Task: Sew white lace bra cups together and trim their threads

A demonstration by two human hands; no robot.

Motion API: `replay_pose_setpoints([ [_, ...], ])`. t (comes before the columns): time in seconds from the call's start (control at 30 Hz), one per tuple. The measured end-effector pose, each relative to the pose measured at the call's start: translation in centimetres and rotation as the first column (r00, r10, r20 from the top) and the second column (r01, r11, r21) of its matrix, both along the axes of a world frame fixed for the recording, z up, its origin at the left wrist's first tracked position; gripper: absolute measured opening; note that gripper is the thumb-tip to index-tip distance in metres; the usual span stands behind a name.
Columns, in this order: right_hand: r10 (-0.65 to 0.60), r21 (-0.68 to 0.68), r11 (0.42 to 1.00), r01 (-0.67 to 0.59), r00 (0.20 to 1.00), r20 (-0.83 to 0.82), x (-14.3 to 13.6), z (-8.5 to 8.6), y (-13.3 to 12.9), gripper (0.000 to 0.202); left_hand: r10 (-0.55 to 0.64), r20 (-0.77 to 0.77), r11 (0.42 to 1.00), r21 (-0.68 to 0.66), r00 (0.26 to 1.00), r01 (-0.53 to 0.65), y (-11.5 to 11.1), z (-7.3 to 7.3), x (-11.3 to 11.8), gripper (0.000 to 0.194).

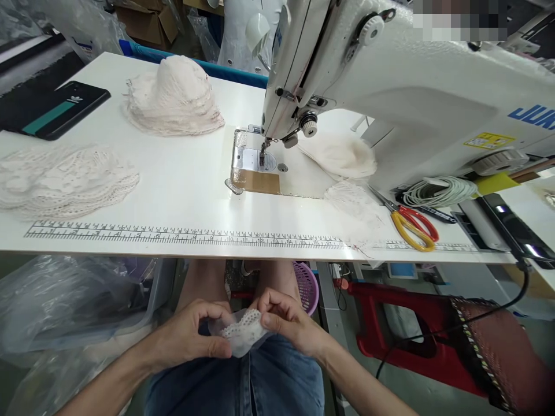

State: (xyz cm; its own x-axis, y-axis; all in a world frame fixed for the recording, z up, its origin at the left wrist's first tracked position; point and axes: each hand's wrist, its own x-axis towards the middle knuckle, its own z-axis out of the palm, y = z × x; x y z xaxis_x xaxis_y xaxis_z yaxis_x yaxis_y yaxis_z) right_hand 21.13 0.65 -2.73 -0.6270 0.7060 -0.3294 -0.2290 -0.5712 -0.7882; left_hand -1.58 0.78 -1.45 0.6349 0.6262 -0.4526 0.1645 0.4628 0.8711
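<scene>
Over my lap, below the table edge, a small piece of white lace fabric (243, 333) is stretched between my two hands. My left hand (197, 332) pinches its sheer left side between thumb and fingers. At the eyelet-edged right side, my right hand (284, 318) grips the fabric with thumb and forefinger. Above them on the table stands a white sewing machine (390, 86), its needle and presser foot (262, 155) over the metal plate. A stack of pale cup-shaped fabric pieces (176, 98) sits left of the needle, and a pile of white lace pieces (65, 179) lies further left.
A printed ruler strip (195, 236) runs along the table's front edge. Scissors (411, 225) with red and yellow handles lie right, near coiled white cord (440, 190). A phone (65, 110) rests far left. A red stool (416, 335) and plastic bags (73, 306) flank my legs.
</scene>
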Motion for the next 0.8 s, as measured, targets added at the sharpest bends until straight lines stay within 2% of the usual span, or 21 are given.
replay_pose_setpoints([
  [0.13, 0.029, 0.036, 0.999, -0.029, 1.0, -0.002, -0.2, 0.5, 0.3, 0.029, 0.049, -0.022, 0.999, 0.023, 0.999, -0.049, 0.2, 0.0, 0.5, 0.021],
  [0.37, 0.041, 0.052, 0.998, -0.043, 0.998, 0.043, -1.0, 0.5, 0.3, 0.028, -0.008, -0.035, 0.999, 0.035, 0.999, 0.009, 0.5, 0.3, -0.3, 0.017],
  [0.6, 0.026, 0.169, 0.984, -0.048, 0.991, 0.129, -1.3, 1.2, 0.5, 0.029, 0.017, -0.175, 0.998, 0.063, 0.985, -0.006, 0.5, 0.9, 1.2, 0.023],
  [0.8, 0.041, 0.122, 0.991, -0.055, 0.993, 0.112, -1.0, 1.1, 0.5, 0.028, 0.004, -0.172, 0.998, 0.055, 0.985, 0.005, 0.6, 1.0, 1.4, 0.02],
])
